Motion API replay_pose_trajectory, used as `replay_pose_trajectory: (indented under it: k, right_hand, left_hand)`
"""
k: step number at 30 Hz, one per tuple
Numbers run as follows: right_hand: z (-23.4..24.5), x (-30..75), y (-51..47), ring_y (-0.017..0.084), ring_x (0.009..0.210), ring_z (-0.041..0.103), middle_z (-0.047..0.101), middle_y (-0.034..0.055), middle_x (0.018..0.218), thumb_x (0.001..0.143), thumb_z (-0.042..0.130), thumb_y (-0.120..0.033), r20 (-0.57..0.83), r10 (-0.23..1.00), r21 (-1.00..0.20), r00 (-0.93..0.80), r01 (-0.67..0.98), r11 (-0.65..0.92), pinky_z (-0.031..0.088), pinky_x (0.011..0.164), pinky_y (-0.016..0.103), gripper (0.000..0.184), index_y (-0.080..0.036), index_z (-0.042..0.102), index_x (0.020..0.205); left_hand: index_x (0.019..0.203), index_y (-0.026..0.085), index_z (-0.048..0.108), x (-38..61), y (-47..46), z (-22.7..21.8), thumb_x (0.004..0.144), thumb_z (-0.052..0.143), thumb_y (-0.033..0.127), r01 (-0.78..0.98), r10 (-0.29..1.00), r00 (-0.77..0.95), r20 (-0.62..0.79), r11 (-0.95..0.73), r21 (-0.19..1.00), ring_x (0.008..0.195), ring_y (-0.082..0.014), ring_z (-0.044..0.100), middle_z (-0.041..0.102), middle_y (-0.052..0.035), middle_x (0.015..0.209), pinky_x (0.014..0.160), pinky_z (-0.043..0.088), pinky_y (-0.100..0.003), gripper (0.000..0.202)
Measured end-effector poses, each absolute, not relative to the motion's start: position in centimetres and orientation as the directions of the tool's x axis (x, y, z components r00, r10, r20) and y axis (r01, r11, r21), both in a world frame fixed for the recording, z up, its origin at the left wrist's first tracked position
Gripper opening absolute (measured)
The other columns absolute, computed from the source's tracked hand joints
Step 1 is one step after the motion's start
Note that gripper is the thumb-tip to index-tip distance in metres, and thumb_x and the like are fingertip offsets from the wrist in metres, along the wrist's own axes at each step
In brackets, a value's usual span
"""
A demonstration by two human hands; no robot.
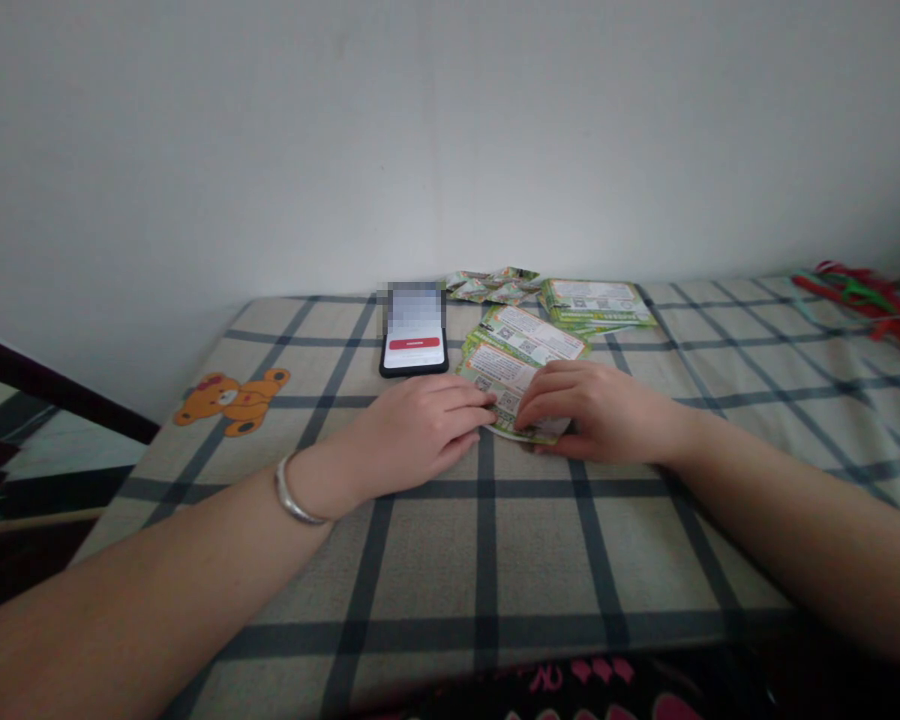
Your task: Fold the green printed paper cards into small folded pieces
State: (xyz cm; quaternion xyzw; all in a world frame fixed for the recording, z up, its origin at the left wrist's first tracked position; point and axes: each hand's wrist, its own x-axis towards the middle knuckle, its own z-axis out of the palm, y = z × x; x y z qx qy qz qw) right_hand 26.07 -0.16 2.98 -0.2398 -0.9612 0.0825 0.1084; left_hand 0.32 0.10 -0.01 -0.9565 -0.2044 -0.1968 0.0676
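Our right hand [596, 405] is bent over the near right part of a pile of green and white printed cards [521, 338]. Its fingers curl down onto the top card, and its thumb is low by the near edge. We cannot tell if it pinches any cards or just rests on them. Our left hand [424, 422] lies palm down with its fingers loose and nearly straight. Its fingertips touch the left side of the same pile, and it does not grip anything. On our left wrist we wear a silver bracelet [298, 490].

The card pile is in front of us, spread out a bit, and small square codes show on it. Just past our left hand lies a phone [414, 362] with a red button on its lit screen. Behind the pile, near the wall [435, 140], we see some folded green packets [487, 287] and a second stack of cards [600, 300] to their right. An orange teddy bear picture [234, 402] is on the left. Far right is a red and green bundle [877, 315]. A checked cloth [427, 560] covers the tabletop.
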Motion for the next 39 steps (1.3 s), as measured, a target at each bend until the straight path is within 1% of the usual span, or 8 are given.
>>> replay_pose_trajectory:
  k: [4,8,11,14,19,25,34,39]
  right_hand:
    - [3.5,27.4,0.8,0.017,0.100,0.060,0.070,0.0026,0.107,0.081,0.064,-0.019,0.137,0.501,-0.227,-0.855,0.465,0.856,0.045,0.093,0.033,0.020,-0.021,0.069,0.100]
    - [3.4,28.6,1.8,0.018,0.102,0.062,0.070,0.0035,0.109,0.081,0.064,-0.020,0.141,0.488,-0.235,-0.861,0.450,0.861,0.047,0.093,0.034,0.021,-0.022,0.071,0.101]
    - [3.1,29.0,2.4,0.017,0.104,0.062,0.070,0.0035,0.111,0.084,0.063,-0.022,0.144,0.439,-0.262,-0.887,0.394,0.881,0.047,0.094,0.034,0.016,-0.023,0.073,0.098]
    - [3.0,29.0,2.5,0.017,0.107,0.061,0.071,0.0029,0.110,0.086,0.063,-0.025,0.137,0.399,-0.308,-0.907,0.344,0.887,0.046,0.097,0.036,0.012,-0.024,0.074,0.092]
    - [3.4,28.4,1.7,0.018,0.115,0.058,0.071,0.0017,0.113,0.084,0.064,-0.018,0.112,0.382,-0.386,-0.917,0.315,0.867,0.043,0.103,0.039,0.011,-0.023,0.073,0.084]
    - [3.8,27.5,0.8,0.014,0.097,0.064,0.073,0.0023,0.102,0.079,0.062,-0.009,0.073,0.429,-0.493,-0.900,0.342,0.800,0.049,0.091,0.032,0.015,-0.020,0.070,0.084]
    - [3.5,26.2,-0.6,0.013,0.090,0.065,0.074,0.0027,0.096,0.082,0.058,-0.011,0.066,0.455,-0.580,-0.888,0.337,0.742,0.051,0.085,0.029,0.017,-0.019,0.070,0.091]
    - [3.2,25.8,-1.0,0.012,0.080,0.065,0.073,0.0023,0.091,0.083,0.059,-0.014,0.050,0.536,-0.615,-0.842,0.398,0.681,0.051,0.072,0.024,0.019,-0.019,0.071,0.097]
  left_hand:
    - [0.111,0.016,0.068,0.2,0.2,0.0,0.092,0.053,0.020,0.401,0.356,0.841,0.407,-0.916,-0.029,0.110,-0.0211,0.062,0.068,-0.0071,0.119,0.098,0.052,-0.041,0.025]
    - [0.111,0.017,0.068,0.2,0.2,0.0,0.091,0.054,0.020,0.406,0.364,0.840,0.402,-0.914,-0.021,0.110,-0.0210,0.061,0.068,-0.0062,0.119,0.098,0.052,-0.041,0.024]
    - [0.111,0.016,0.067,0.3,0.2,-0.1,0.092,0.053,0.020,0.420,0.378,0.835,0.399,-0.907,-0.019,0.111,-0.0206,0.061,0.068,-0.0062,0.120,0.099,0.051,-0.040,0.024]
    - [0.109,0.016,0.068,0.4,0.2,-0.2,0.092,0.052,0.021,0.454,0.407,0.819,0.404,-0.891,-0.025,0.111,-0.0206,0.061,0.068,-0.0069,0.119,0.098,0.051,-0.040,0.024]
    - [0.106,0.014,0.070,0.2,0.2,0.0,0.091,0.050,0.019,0.554,0.502,0.760,0.413,-0.833,-0.008,0.108,-0.0213,0.064,0.069,-0.0098,0.117,0.097,0.053,-0.041,0.025]
    - [0.110,0.012,0.068,0.3,0.0,0.1,0.091,0.049,0.019,0.600,0.553,0.729,0.403,-0.800,0.014,0.109,-0.0217,0.064,0.068,-0.0114,0.120,0.098,0.053,-0.041,0.028]
    - [0.112,0.012,0.066,0.4,0.1,0.0,0.090,0.051,0.018,0.596,0.567,0.724,0.392,-0.801,0.057,0.108,-0.0209,0.064,0.069,-0.0092,0.116,0.096,0.053,-0.040,0.027]
    - [0.112,0.014,0.066,0.2,0.3,0.0,0.091,0.049,0.018,0.576,0.569,0.739,0.361,-0.811,0.101,0.108,-0.0196,0.064,0.069,-0.0082,0.115,0.097,0.052,-0.038,0.027]
